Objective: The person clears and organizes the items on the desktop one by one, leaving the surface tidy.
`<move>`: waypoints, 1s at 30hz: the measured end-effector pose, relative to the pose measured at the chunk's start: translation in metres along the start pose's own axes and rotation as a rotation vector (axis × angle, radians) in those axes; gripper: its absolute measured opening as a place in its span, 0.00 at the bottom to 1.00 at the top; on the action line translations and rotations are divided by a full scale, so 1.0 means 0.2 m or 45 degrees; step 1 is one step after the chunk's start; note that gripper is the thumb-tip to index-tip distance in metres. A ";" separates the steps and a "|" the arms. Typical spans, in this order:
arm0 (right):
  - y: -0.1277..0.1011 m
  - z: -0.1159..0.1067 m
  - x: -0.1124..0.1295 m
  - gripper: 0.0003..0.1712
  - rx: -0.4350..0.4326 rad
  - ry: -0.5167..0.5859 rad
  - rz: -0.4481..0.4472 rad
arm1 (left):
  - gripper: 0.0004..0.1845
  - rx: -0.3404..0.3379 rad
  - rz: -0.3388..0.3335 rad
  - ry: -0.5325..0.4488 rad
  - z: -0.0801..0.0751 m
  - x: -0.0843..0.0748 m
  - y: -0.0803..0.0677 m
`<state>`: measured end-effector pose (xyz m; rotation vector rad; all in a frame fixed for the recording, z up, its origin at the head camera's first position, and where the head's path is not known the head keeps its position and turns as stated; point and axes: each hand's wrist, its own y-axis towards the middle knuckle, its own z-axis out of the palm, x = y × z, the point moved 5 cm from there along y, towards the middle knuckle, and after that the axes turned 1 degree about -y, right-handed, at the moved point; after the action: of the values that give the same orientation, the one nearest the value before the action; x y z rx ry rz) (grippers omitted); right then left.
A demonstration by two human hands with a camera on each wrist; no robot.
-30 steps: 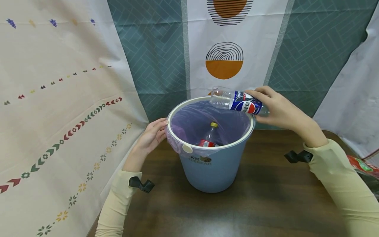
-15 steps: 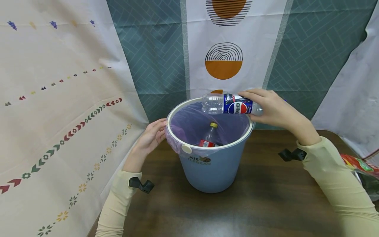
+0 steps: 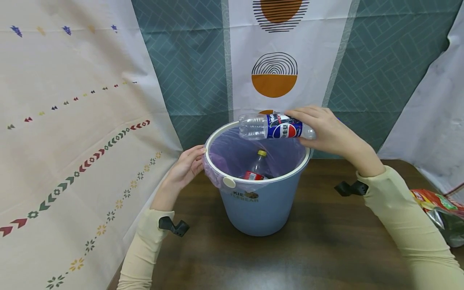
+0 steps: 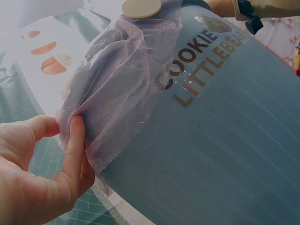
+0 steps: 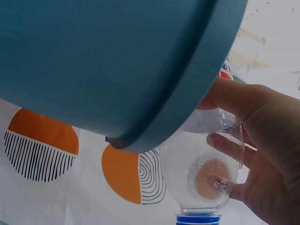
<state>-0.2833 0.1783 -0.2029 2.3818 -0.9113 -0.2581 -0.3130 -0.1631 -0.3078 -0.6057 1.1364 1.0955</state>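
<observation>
My right hand [image 3: 328, 131] grips a clear Pepsi bottle [image 3: 282, 127] near its neck, sideways over the back right of the blue trash bin's [image 3: 261, 213] opening. In the right wrist view my fingers wrap the bottle [image 5: 201, 164], and its blue cap [image 5: 198, 220] points down. My left hand [image 3: 185, 167] pinches the bin's left rim over the purple bag liner [image 3: 217, 175]; in the left wrist view the thumb and fingers sit either side of that edge. Inside the bin leans a yellow-capped bottle [image 3: 258, 167] with a red label, its lower part hidden by the rim.
The bin stands on a dark wooden table [image 3: 275, 262]. A red and green snack packet [image 3: 440, 205] lies at the right edge, partly behind the right sleeve. Patterned cloths [image 3: 181, 76] hang behind and to the left.
My right hand has carried the Pepsi bottle leftward, further over the bin's opening, and the bottle has turned nearly level. My left hand stays on the rim. More of the snack packet shows.
</observation>
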 end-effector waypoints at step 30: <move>0.08 0.12 0.10 0.44 0.061 -0.006 -0.088 | 0.10 -0.008 -0.008 0.006 -0.01 0.01 0.01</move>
<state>-0.2862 0.1450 -0.2120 2.4608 -0.8473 -0.2710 -0.3147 -0.1633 -0.3091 -0.6166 1.1350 1.0934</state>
